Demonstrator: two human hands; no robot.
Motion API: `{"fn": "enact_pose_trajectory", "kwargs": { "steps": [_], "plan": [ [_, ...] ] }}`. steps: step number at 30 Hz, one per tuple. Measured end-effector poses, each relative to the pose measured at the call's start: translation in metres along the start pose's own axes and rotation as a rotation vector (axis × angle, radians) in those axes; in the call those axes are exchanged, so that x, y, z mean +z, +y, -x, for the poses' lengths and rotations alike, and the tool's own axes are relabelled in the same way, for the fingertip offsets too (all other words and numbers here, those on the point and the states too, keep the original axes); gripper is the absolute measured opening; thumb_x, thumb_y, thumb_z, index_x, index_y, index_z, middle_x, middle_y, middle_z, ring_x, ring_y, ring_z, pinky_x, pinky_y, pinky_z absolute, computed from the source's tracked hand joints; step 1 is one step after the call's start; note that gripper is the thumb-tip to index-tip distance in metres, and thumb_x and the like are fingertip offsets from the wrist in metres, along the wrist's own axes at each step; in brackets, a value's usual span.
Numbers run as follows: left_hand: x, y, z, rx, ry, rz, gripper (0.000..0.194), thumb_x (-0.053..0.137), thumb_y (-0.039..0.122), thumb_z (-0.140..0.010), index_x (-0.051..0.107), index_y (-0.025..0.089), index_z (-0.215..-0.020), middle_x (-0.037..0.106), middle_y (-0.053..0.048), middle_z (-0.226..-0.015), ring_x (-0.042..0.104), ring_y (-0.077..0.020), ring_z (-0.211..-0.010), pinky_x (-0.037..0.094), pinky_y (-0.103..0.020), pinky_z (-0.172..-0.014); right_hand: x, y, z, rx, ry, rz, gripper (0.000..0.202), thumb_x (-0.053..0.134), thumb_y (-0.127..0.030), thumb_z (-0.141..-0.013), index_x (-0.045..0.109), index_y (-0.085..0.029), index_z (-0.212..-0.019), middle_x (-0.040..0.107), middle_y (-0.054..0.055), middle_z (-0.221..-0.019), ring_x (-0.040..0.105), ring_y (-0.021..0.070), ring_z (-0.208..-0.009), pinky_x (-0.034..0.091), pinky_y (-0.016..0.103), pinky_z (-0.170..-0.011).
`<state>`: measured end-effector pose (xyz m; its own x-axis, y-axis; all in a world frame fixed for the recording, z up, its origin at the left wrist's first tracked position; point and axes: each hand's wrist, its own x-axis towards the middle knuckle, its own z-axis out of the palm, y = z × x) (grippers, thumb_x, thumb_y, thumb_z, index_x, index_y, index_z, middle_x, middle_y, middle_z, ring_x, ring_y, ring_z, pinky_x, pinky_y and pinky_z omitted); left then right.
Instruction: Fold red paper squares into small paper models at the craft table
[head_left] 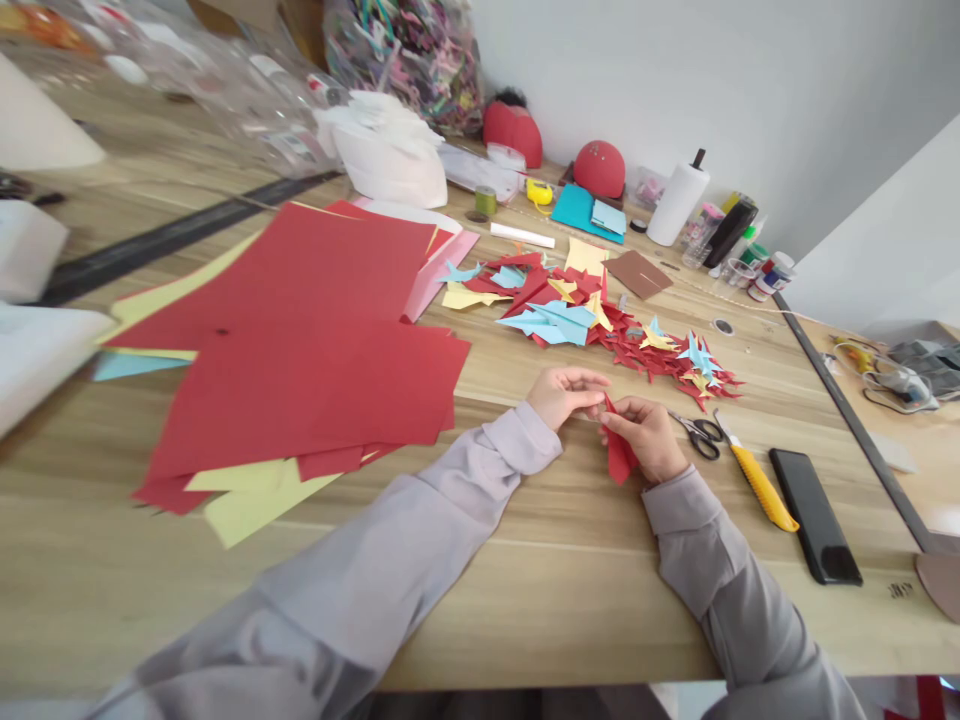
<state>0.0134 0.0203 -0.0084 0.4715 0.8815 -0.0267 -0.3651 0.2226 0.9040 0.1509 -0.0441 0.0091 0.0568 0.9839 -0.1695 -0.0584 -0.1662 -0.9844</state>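
Note:
A small folded red paper [621, 458] is held just above the table in front of me. My right hand [651, 435] is closed on it, thumb on the near side, with the wider end hanging down. My left hand [564, 395] pinches at its narrow upper tip, the thumb and fingertips meeting there; the other fingers are stretched out. Beyond both hands lies a long heap of folded paper planes [551, 322] and small red, blue and yellow paper shapes [697, 360].
Large red sheets [315, 340] over yellow ones lie to the left. Right of my right hand are scissors [703, 436], a yellow box cutter [761, 485] and a black phone [814, 515]. Bottles and jars [739, 245], a paper roll [679, 203] and a yellow tape measure [538, 191] stand behind.

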Motion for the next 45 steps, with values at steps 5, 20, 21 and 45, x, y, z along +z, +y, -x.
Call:
{"fn": "enact_pose_trajectory", "kwargs": {
  "steps": [5, 20, 21, 45],
  "plan": [
    [0.0021, -0.0002, 0.0009, -0.008, -0.003, 0.027, 0.025, 0.073, 0.019, -0.055, 0.07, 0.012, -0.079, 0.062, 0.002, -0.054, 0.053, -0.0075, -0.047, 0.045, -0.02, -0.049, -0.0006, 0.0011, 0.0001, -0.011, -0.004, 0.001, 0.032, 0.082, -0.04, -0.055, 0.064, -0.015, -0.065, 0.066, 0.001, -0.055, 0.058, 0.0112, -0.045, 0.047, 0.021, -0.045],
    [0.0061, 0.0041, 0.0022, 0.031, 0.031, -0.036, 0.031, 0.08, 0.02, -0.053, 0.069, 0.011, -0.081, 0.068, -0.002, -0.062, 0.061, -0.0112, -0.053, 0.053, -0.026, -0.058, -0.003, 0.0037, -0.0015, -0.006, -0.019, -0.023, 0.03, 0.082, -0.038, -0.056, 0.065, -0.015, -0.065, 0.067, 0.001, -0.056, 0.058, 0.0108, -0.044, 0.046, 0.02, -0.044],
    [0.0054, 0.004, 0.002, 0.032, 0.023, -0.04, 0.031, 0.08, 0.021, -0.054, 0.069, 0.011, -0.081, 0.069, -0.002, -0.062, 0.061, -0.0112, -0.053, 0.054, -0.027, -0.058, -0.0031, 0.0039, -0.0017, -0.008, -0.021, -0.023, 0.03, 0.082, -0.039, -0.056, 0.065, -0.015, -0.065, 0.067, 0.001, -0.056, 0.058, 0.011, -0.044, 0.046, 0.021, -0.044],
    [0.0012, 0.0045, 0.0013, 0.121, 0.052, -0.161, 0.029, 0.08, 0.025, -0.055, 0.071, 0.013, -0.079, 0.06, 0.003, -0.054, 0.056, -0.0089, -0.051, 0.048, -0.022, -0.053, -0.0063, 0.0019, -0.0005, -0.026, -0.084, 0.004, 0.028, 0.082, -0.034, -0.058, 0.071, -0.016, -0.077, 0.07, 0.002, -0.063, 0.062, 0.0127, -0.052, 0.049, 0.022, -0.05]
  ]
}}
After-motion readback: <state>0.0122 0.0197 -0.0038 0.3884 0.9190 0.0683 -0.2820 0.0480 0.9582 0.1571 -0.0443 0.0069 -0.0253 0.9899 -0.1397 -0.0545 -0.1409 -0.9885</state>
